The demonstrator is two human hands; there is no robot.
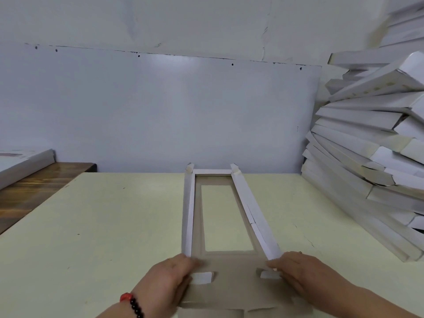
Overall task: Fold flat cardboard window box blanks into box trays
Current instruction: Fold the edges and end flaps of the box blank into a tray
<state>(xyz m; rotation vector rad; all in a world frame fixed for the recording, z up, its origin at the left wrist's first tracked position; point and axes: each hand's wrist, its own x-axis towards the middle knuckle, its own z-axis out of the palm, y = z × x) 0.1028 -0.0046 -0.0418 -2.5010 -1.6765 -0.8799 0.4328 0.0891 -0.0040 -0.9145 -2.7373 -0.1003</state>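
Two hands are at work on one long, narrow blank of grey-brown cardboard with a rectangular window cut-out (226,216), lying on the pale yellow surface (110,226) directly in front of the person. Its long axis runs straight away from the body toward the grey-white wall panel (160,111). Both white long side walls already stand up, and the far end wall appears raised between them; the near end is still flat.

Left hand (168,280): fingers curled, gripping the near end of the left side wall, with a small white corner tab (202,277) just beside the fingertips. Right hand (298,271): fingers fairly straight, pressing at the near end of the right side wall beside the matching white tab (269,274); whether the thumb pinches the wall cannot be told. A red and black bead bracelet (132,304) sits on the left wrist.

Judgement: the near end is the step in hand. Both hands are equally close to it, one at each corner, so the tabs can be turned inward together and the flat end flap, nearest the body, lifted over them.

Elsewhere: a leaning stack of finished white box trays (371,145) stands at the right, well apart from the blank; a brown wooden bench (34,187) with white cardboard upon it lies at the left.
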